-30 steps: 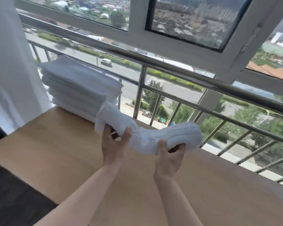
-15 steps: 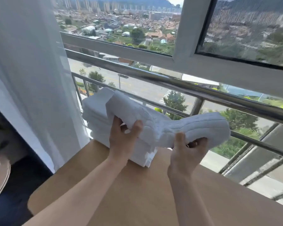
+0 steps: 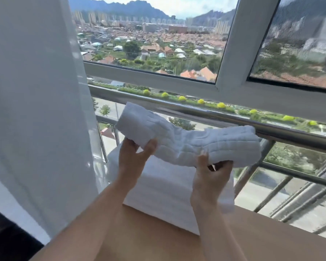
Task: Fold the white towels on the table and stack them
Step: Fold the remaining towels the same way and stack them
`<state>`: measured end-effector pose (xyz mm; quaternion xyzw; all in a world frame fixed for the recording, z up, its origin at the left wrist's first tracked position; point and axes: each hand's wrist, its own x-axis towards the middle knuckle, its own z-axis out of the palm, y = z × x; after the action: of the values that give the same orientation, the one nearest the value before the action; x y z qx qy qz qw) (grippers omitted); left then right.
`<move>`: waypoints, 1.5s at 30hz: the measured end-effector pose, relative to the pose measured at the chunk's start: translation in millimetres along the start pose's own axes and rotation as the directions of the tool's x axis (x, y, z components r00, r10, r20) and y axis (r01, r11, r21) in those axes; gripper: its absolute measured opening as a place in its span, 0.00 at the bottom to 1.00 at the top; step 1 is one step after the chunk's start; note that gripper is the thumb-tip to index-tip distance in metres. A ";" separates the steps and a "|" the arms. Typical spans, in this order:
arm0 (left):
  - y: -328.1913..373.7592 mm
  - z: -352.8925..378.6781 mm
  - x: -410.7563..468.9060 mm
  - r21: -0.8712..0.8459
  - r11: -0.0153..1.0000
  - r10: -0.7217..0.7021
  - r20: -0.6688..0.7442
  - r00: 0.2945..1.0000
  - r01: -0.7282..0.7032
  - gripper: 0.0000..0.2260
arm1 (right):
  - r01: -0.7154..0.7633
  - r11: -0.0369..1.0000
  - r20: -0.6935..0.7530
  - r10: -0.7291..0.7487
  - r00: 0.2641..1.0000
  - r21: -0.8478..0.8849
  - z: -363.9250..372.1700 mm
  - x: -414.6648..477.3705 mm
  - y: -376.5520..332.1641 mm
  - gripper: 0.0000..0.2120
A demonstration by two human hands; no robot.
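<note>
A folded white towel (image 3: 186, 142) hangs in the air above the stack of folded white towels (image 3: 166, 187), sagging a little in the middle. My left hand (image 3: 134, 157) grips its left end from below, thumb on the near side. Its right end is held by my right hand (image 3: 211, 176), fingers curled under the edge. The stack stands on the wooden table (image 3: 158, 240) at its far left corner, partly hidden behind my hands and the held towel.
A white curtain (image 3: 36, 110) hangs close on the left of the stack. A steel railing (image 3: 233, 119) and the window frame (image 3: 233, 59) run just behind the table's far edge. Bare tabletop extends to the right.
Both hands have carried the folded towel left and up, from beside the stack to directly over it. The view has swung left and upward with them.
</note>
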<state>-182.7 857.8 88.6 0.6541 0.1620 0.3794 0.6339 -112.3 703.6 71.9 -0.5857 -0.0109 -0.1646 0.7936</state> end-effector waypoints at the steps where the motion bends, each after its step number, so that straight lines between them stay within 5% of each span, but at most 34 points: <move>1: -8.3 -12.7 7.4 -0.011 1.000 -0.020 0.028 0.999 0.021 0.14 | -0.002 1.000 -0.025 0.002 1.000 -0.015 6.7 -7.6 9.2 0.13; 9: -60.2 -64.9 29.5 -0.161 0.888 -0.399 0.197 0.895 0.431 0.18 | -0.193 0.938 -0.347 0.086 0.934 -0.287 26.0 -52.8 57.2 0.18; 12: -56.3 -71.2 43.1 -0.292 0.800 -0.478 0.219 0.851 0.524 0.21 | -0.241 0.947 -0.397 0.141 0.907 -0.214 26.5 -53.7 53.0 0.18; 16: -59.0 -69.8 59.8 -0.398 0.725 -0.581 0.083 0.810 0.561 0.25 | -0.341 0.933 -0.463 0.354 0.813 0.116 23.6 -39.5 37.9 0.33; 19: -61.1 -66.0 63.0 -0.403 0.737 -0.563 0.078 0.823 0.543 0.27 | -0.373 0.916 -0.494 0.394 0.775 0.147 18.5 -21.7 25.1 0.36; 23: -56.3 -66.6 62.3 -0.451 0.778 -0.410 0.163 0.897 0.438 0.26 | -0.325 0.945 -0.459 0.303 0.835 0.033 8.8 -6.6 19.4 0.30; 29: -63.8 -64.9 53.3 -0.233 0.845 -0.469 0.112 0.876 0.482 0.27 | -0.368 0.929 -0.524 0.334 0.783 0.041 -19.6 -5.6 29.4 0.31; 32: -57.1 -62.7 57.2 -0.203 0.883 -0.406 0.120 0.906 0.422 0.26 | -0.329 0.944 -0.478 0.296 0.827 0.015 -26.7 6.1 24.5 0.34; 37: -51.8 -69.2 59.3 -0.157 0.915 -0.361 0.095 0.928 0.372 0.26 | -0.216 0.950 -0.419 0.105 0.902 -0.227 -38.4 2.2 19.1 0.24; 42: -63.4 -71.8 47.5 -0.042 0.916 -0.399 0.015 0.917 0.399 0.24 | -0.378 0.907 -0.412 0.277 0.868 -0.187 -53.5 -7.1 27.8 0.20; 45: -56.0 -69.7 47.0 -0.020 0.942 -0.334 0.019 0.942 0.335 0.21 | -0.329 0.924 -0.383 0.236 0.893 -0.197 -55.2 3.1 19.8 0.17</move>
<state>-185.6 947.6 42.5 0.6127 0.2613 0.2631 0.6979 -113.5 656.4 36.9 -0.6396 0.2383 -0.1487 0.7156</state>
